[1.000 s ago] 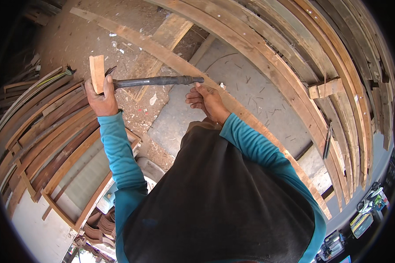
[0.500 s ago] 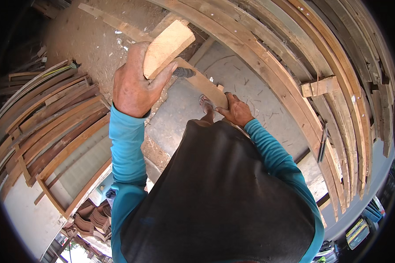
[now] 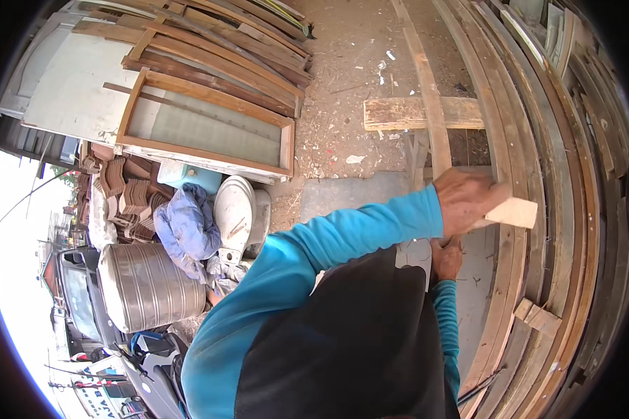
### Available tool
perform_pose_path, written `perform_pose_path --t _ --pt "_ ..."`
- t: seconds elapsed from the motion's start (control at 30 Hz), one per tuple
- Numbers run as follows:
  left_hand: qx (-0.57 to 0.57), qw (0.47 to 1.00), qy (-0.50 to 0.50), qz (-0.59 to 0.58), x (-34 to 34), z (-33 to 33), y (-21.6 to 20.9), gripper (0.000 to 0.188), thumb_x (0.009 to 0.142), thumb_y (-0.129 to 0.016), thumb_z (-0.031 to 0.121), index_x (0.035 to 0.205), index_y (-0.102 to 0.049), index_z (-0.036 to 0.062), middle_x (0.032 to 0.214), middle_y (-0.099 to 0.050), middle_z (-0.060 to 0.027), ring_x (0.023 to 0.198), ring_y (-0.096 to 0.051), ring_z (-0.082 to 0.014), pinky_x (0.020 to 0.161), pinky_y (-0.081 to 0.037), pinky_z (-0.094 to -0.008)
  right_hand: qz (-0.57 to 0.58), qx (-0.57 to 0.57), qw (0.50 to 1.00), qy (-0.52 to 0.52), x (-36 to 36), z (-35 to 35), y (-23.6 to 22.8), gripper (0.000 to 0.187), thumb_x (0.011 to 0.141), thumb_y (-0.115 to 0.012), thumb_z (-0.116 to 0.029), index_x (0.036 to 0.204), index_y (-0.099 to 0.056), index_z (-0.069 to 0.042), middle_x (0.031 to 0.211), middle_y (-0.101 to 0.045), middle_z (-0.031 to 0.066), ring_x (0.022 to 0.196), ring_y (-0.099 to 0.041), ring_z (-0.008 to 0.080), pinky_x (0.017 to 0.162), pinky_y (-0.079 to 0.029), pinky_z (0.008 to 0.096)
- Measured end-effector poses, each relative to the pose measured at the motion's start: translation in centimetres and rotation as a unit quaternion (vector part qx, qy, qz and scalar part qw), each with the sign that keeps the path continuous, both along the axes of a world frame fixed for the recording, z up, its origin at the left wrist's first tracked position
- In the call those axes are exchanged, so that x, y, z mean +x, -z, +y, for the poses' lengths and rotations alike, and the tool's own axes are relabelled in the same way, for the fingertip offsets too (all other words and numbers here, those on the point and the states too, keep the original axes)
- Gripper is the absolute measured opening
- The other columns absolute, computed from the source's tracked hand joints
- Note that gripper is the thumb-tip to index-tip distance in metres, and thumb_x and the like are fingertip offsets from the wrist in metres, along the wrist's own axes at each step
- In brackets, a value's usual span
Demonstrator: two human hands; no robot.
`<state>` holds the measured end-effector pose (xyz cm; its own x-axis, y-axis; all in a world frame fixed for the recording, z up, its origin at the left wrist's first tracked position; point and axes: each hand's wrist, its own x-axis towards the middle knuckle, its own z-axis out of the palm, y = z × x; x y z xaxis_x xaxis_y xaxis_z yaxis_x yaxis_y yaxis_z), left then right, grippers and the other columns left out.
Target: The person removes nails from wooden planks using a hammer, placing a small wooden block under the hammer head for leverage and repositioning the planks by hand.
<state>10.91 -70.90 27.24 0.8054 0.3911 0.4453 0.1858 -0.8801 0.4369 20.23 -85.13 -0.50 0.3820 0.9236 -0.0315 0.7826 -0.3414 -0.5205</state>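
Note:
My left hand [image 3: 468, 201] is closed around a pale wooden block [image 3: 513, 212], whose bare end sticks out to the right past the fingers. Running up and away from beneath that hand is a long, narrow wooden board [image 3: 426, 91]. Lower down, my right hand [image 3: 447, 261] is closed at the near stretch of this board; its fingers are partly hidden by the left hand. A thick, weathered timber [image 3: 398, 113] lies crosswise under the board farther off.
Long planks [image 3: 517, 160] are stacked along the right, with a short wood piece [image 3: 538, 318] across them. At left are a wooden frame [image 3: 203, 91], piled lumber, roof tiles [image 3: 126, 188], a blue cloth bundle [image 3: 189, 223], a toilet [image 3: 234, 209] and a ribbed metal drum [image 3: 150, 286].
The view has turned leftward, bringing the drum and cloth bundle into sight. My left hand, still holding the block, now appears just above my right hand, much closer to it.

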Motion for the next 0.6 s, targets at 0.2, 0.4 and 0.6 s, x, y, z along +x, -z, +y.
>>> perform_pose_path --t 0.2,0.4,0.6 --pt "-0.142 0.93 -0.185 -0.285 -10.1 5.0 -12.0 0.04 0.092 -0.078 0.023 0.117 -0.057 0.0003 0.093 -0.073 -0.0085 0.067 -0.066 -0.0118 0.056 -0.051 -0.0249 0.206 0.043 0.978 0.018 0.8 4.8 -4.7 0.082 0.083 -0.078 -0.053 0.136 -0.053 0.004 0.124 -0.062 0.0233 0.118 -0.06 0.036 0.102 -0.047 0.0442" --pt "-0.341 0.824 -0.199 -0.407 -13.2 5.9 -5.5 0.034 0.098 -0.069 0.034 0.112 -0.063 0.0038 0.09 -0.073 -0.0097 0.06 -0.057 -0.0053 0.045 -0.038 -0.0171 0.683 0.304 0.664 0.006 1.0 5.9 -15.9 0.085 0.088 -0.066 -0.068 0.137 -0.056 0.001 0.123 -0.064 0.0214 0.117 -0.063 0.0297 0.1 -0.049 0.0429" --pt "-0.614 0.703 -0.186 -0.308 -13.1 6.2 8.6 0.05 0.101 -0.064 0.037 0.135 -0.051 0.0033 0.101 -0.068 -0.0118 0.065 -0.059 -0.0126 0.052 -0.047 -0.0229 0.662 0.534 0.525 0.037 3.1 6.4 -22.7 0.054 0.103 -0.045 -0.059 0.101 -0.063 -0.008 0.087 -0.065 0.0128 0.076 -0.065 0.0238 0.08 -0.053 0.0399"
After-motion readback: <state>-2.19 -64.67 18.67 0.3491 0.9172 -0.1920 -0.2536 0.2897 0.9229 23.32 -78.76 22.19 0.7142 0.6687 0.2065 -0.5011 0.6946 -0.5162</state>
